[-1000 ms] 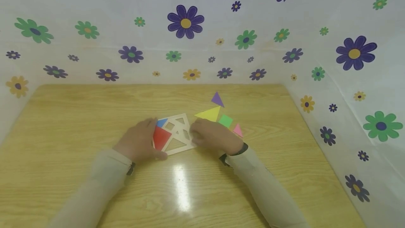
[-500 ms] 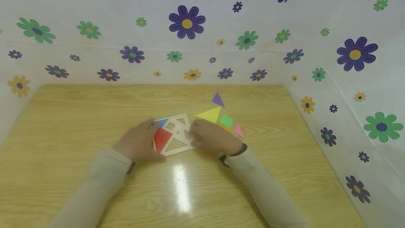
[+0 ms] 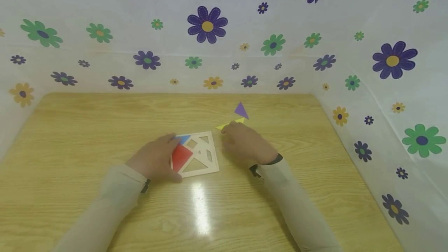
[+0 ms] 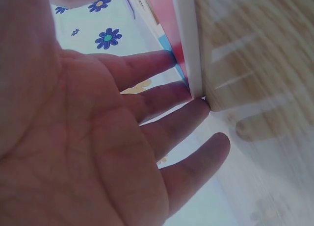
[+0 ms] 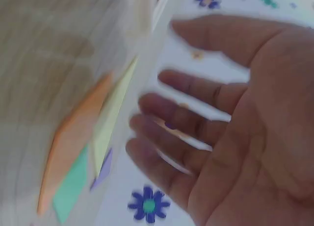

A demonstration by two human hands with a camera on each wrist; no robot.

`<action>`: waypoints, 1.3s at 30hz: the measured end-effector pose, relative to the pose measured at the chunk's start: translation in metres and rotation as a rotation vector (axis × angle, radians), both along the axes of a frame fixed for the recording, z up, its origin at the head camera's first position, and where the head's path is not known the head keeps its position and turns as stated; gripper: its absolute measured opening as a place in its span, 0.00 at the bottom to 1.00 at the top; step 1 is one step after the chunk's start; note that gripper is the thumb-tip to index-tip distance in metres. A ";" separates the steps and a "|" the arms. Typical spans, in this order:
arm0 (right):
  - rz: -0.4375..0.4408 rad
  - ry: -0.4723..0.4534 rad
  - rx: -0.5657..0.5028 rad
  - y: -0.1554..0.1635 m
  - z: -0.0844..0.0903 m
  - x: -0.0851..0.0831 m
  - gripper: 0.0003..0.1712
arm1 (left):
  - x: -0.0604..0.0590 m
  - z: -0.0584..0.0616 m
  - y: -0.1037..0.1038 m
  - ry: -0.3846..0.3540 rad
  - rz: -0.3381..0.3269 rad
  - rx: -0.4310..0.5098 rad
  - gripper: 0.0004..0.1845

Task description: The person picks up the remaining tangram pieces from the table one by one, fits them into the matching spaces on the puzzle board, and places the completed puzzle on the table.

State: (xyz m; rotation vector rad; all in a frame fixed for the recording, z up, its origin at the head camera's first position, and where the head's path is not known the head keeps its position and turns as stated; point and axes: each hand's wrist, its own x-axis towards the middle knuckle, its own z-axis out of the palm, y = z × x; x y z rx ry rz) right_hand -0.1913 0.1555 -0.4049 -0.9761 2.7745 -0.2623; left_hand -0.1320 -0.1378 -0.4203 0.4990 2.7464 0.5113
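Nearest to me are my two pale sleeves (image 3: 301,213), laid over the wood-grained table (image 3: 150,217). My left hand (image 3: 154,160) rests at the left side of the pale tangram board (image 3: 200,172); its fingers are rather straight and spread, some tips touching the edge, the thumb by the near corner. The board lies flat before me, with a red piece (image 3: 182,158) and a blue piece (image 3: 183,139) in it, both partly covered by my fingers, and other recesses bare. I judge it light and stiff, so it could slide easily on this smooth table; its outer edge is the good place for holding.

To the right of the board, my right hand (image 3: 246,143) hangs with fingers apart, pinching nothing. Near it lie an orange parallelogram (image 5: 73,135), a green square (image 5: 72,184) and a yellow triangle (image 3: 238,121). These seem thin, light and hard, perhaps a little slippery; I would pinch them by opposite edges. Farther lies a purple triangle (image 3: 240,111), then the flowered cloth (image 3: 115,3).
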 end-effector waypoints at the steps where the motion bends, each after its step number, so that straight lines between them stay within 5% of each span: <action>1: -0.045 0.024 0.013 0.003 -0.001 -0.002 0.20 | 0.000 0.000 0.000 -0.001 -0.001 0.003 0.60; 3: -0.169 0.016 0.006 0.009 -0.002 -0.006 0.26 | 0.000 -0.001 0.001 -0.004 0.001 0.006 0.60; 7: -0.223 -0.024 0.027 0.015 -0.004 -0.011 0.34 | -0.001 -0.004 0.000 0.005 0.002 0.009 0.60; 12: -0.156 0.034 0.000 0.017 -0.007 -0.013 0.34 | -0.002 -0.006 -0.003 -0.007 0.016 0.006 0.61; 22: 0.038 0.122 -0.057 0.013 -0.017 -0.018 0.16 | -0.003 -0.002 -0.004 -0.011 0.020 0.007 0.61; 28: 0.052 0.038 -0.030 0.009 -0.016 -0.014 0.04 | -0.002 0.000 -0.002 -0.027 0.024 0.012 0.61; 39: 0.024 -0.071 -0.039 0.019 -0.009 -0.020 0.13 | -0.003 0.000 -0.003 -0.007 0.027 0.006 0.60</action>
